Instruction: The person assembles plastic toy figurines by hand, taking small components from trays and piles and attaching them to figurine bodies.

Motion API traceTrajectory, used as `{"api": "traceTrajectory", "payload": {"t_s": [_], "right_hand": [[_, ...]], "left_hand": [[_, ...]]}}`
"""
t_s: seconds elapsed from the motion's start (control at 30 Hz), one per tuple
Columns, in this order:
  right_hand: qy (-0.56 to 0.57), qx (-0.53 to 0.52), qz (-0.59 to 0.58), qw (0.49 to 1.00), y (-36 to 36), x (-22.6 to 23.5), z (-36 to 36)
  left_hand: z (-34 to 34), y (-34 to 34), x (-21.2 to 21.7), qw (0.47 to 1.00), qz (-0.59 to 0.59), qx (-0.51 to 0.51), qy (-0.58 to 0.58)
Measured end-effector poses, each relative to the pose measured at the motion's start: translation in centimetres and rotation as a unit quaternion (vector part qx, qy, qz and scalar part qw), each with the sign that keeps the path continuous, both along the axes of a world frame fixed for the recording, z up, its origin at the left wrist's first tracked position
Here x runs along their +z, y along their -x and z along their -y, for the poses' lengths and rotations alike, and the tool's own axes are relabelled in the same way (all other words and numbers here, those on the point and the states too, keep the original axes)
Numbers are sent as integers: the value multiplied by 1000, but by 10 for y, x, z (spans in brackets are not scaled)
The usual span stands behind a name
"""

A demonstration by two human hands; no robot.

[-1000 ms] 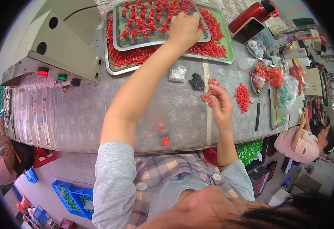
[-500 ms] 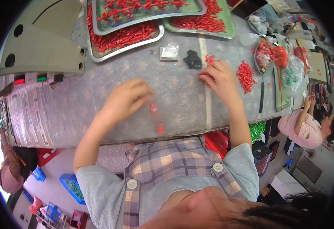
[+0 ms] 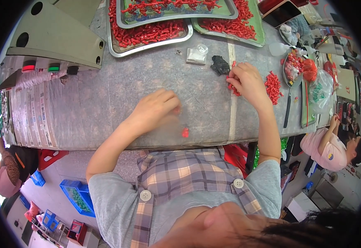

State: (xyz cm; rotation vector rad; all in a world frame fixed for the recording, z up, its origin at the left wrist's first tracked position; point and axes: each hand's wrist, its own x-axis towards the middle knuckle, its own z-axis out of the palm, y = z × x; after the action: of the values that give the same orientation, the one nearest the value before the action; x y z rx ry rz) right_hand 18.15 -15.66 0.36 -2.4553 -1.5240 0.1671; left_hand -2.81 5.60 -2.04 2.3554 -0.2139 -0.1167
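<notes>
My left hand point(image 3: 157, 109) is over the middle of the table, fingers curled and partly smeared by motion. A reddish spot shows at its fingertips, too blurred to make out. Below and right of it, close to the front edge, is a small red plastic piece point(image 3: 185, 132). My right hand point(image 3: 248, 82) is pinched at a few small red plastic pieces point(image 3: 233, 89) beside the pale tape strip; its fingertips partly cover them. Right of that hand lies a loose pile of the same red pieces point(image 3: 273, 87).
Metal trays point(image 3: 147, 48) and a green tray point(image 3: 258, 39) of red pieces stand at the back. A black lump point(image 3: 219, 65) and a small clear-topped box point(image 3: 196, 57) lie before them. A machine with buttons point(image 3: 65, 37) stands left; a black-handled tool point(image 3: 288, 109) lies right.
My left hand has shifted right in the view, and the red piece beneath it now lies farther right. My right hand stays at the red pieces. The whole view has shifted somewhat.
</notes>
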Motion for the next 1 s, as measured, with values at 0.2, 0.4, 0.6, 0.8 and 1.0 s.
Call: {"api": "traceTrajectory", "payload": {"t_s": [0.2, 0.4, 0.6, 0.8, 1.0], "right_hand": [[-92, -153, -275, 945, 31, 26, 0], [-196, 5, -288, 937, 56, 32, -28], [-236, -44, -423, 874, 67, 12, -29], [-346, -91, -565, 743, 80, -6, -21], [-321, -27, -403, 857, 74, -3, -19]], "left_hand": [[-10, -5, 0, 998, 36, 43, 37], [6, -24, 16, 963, -33, 110, 245], [17, -32, 3, 750, -138, 225, 607], [17, -28, 11, 703, -185, 247, 641], [28, -29, 8, 746, -222, 140, 612]]}}
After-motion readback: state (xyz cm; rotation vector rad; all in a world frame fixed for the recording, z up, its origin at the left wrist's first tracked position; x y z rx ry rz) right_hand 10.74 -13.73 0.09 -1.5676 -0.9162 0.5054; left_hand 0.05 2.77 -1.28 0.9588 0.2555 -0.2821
